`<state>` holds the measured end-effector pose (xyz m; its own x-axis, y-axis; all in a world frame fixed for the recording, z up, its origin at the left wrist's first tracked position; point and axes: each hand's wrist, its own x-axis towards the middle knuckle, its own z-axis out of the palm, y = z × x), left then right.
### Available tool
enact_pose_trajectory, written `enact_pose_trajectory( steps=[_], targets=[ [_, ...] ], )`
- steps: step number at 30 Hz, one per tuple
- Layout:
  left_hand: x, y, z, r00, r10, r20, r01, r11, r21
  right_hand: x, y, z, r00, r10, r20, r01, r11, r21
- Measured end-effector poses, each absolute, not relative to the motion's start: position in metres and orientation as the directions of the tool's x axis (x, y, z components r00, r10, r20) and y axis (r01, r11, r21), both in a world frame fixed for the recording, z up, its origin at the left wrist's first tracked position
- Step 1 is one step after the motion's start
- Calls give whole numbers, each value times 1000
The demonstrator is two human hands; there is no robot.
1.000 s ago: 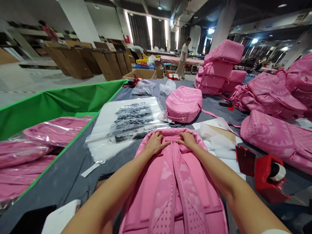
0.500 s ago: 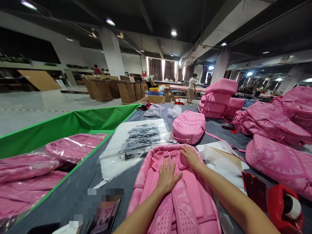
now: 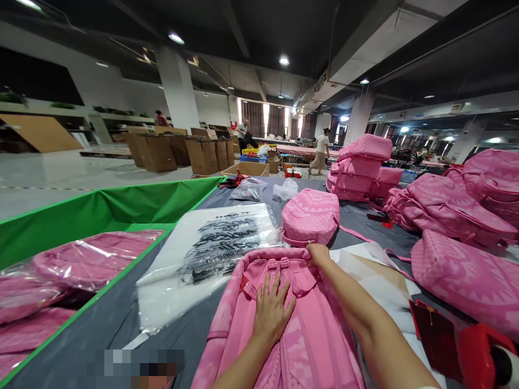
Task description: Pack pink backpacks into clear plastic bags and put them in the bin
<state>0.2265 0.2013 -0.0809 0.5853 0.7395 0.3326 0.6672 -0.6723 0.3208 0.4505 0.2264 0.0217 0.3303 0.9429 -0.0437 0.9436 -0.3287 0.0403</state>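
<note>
A pink backpack [image 3: 231, 319] lies in front of me on the dark cloth, its shoulder straps and back panel facing up. My left hand [image 3: 272, 310] rests flat on the straps, fingers spread, just below the two strap buckles. At the top right edge of the backpack, my right hand [image 3: 319, 255] has its fingers curled round the rim; the fingertips are partly hidden. Just beyond the rim sits a smaller pink bag [image 3: 311, 216]. A clear plastic bag with black print [image 3: 182, 265] lies flat to the left.
Bagged pink backpacks [image 3: 97, 256] fill a green-lined bin [image 3: 121, 202] on the left. To the right are stacked pink backpacks [image 3: 360, 167], white paper [image 3: 357, 275], a dark red tag [image 3: 436, 335] and a red tape dispenser [image 3: 474, 351]. Cardboard boxes [image 3: 158, 151] and people stand farther off.
My right hand has gone from lying on the upper back panel to curling round the top right edge. My left hand stays flat on the straps. The view has shifted slightly.
</note>
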Motion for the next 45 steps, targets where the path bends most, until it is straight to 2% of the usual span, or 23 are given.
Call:
enact_pose_trajectory(
  steps=[3, 5, 8, 10, 12, 14, 16, 20, 22, 24, 26, 28, 31, 33, 35, 37, 39, 40, 42, 44, 45],
  targets=[
    [228, 197, -78, 546, 748, 377, 687, -657, 310, 427, 187, 26, 313, 949, 22, 948, -314, 56],
    [227, 192, -79, 540, 744, 393, 675, -662, 326, 401, 145, 29, 208, 976, 66, 977, -211, 40],
    [227, 192, -80, 525, 750, 403, 603, -662, 445, 352, 73, 27, -188, 969, 158, 976, 202, -84],
    [227, 197, -79, 511, 766, 390, 491, -633, 599, 320, 36, 19, -482, 852, 205, 842, 515, -160],
    [226, 206, -74, 493, 797, 349, 402, -564, 721, 298, 21, 5, -616, 751, 238, 725, 659, -201],
    [223, 213, -66, 479, 830, 285, 389, -492, 779, 289, 25, -11, -568, 783, 255, 748, 620, -236],
    [212, 212, -58, 487, 844, 225, 396, -443, 804, 291, 39, -27, -441, 859, 260, 815, 505, -283],
    [167, 168, -37, 642, 749, 165, 324, -460, 827, 300, 55, -53, -354, 892, 280, 800, 444, -403],
    [143, 133, -19, 799, 569, 197, 202, -561, 803, 302, 55, -60, -317, 895, 314, 747, 439, -500],
    [127, 103, -5, 944, 176, 281, -55, -752, 657, 301, 52, -65, -218, 907, 359, 676, 406, -615],
    [122, 86, -6, 959, -112, 261, -228, -850, 475, 299, 51, -67, -44, 921, 388, 582, 339, -739],
    [127, 83, -22, 955, -196, 223, -268, -891, 367, 298, 51, -70, 141, 916, 376, 469, 273, -840],
    [141, 91, -58, 933, -252, 256, -325, -894, 307, 300, 56, -72, 281, 899, 337, 381, 218, -898],
    [146, 94, -73, 928, -241, 285, -319, -908, 270, 304, 59, -70, 292, 901, 321, 393, 193, -899],
    [147, 94, -76, 945, -171, 281, -237, -945, 224, 309, 61, -63, 271, 913, 305, 422, 172, -890],
    [145, 94, -70, 965, -62, 254, -109, -978, 178, 314, 58, -47, 238, 918, 317, 483, 171, -859],
    [142, 99, -61, 966, 99, 241, 64, -987, 146, 317, 51, -25, 120, 910, 397, 596, 254, -762],
    [141, 104, -58, 950, 195, 242, 165, -976, 142, 316, 46, -14, -9, 896, 444, 653, 341, -676],
    [139, 116, -54, 898, 381, 221, 353, -922, 156, 309, 35, 4, -403, 799, 446, 668, 590, -454],
    [139, 127, -56, 844, 511, 163, 482, -856, 187, 297, 25, 8, -768, 567, 298, 487, 819, -303],
    [139, 131, -59, 830, 541, 133, 512, -835, 202, 291, 22, 4, -863, 453, 223, 391, 879, -274]
  ],
)
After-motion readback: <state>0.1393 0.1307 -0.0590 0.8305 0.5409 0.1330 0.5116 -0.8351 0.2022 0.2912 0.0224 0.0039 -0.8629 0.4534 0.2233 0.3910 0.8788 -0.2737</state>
